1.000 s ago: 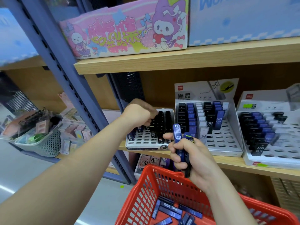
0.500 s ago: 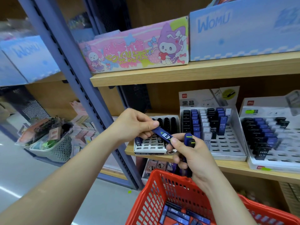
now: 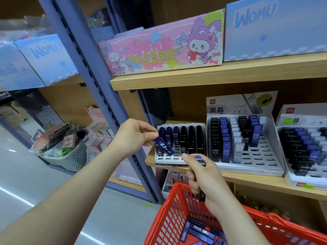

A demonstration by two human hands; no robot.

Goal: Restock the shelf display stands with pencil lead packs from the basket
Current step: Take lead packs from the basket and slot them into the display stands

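Where the lead pack (image 3: pixel 163 146) is, head view: pinched in the left hand (image 3: pixel 134 137), tilted, with its lower end over the front slots of the small display stand (image 3: pixel 177 159). Can't tell if it's actually touching the tray.
Left hand: thumb and fingertips grasping that one blue pack, nothing else in it.
Right hand (image 3: pixel 203 177): clenched round a bunch of packs (image 3: pixel 199 159) held upright, with a blue tip with a green stripe poking out the top. It sits just below the small stand, above the basket's rim.
Basket (image 3: pixel 169 209): red plastic, bottom of the shot, more blue packs (image 3: pixel 200 232) lying flat inside.
Small stand: blue columns on the left, black ones on the right, white slots showing in front.
Middle stand (image 3: pixel 261 156): black, blue and white HB 0.5 packs toward the back.
Right stand (image 3: pixel 300 175): black and blue packs, cut off by the edge.
Wooden shelf (image 3: pixel 247 181): all three stands sit on it side by side.
Shelf above: pink cartoon box (image 3: pixel 162 48) next to a blue WOMU box (image 3: pixel 274 27).
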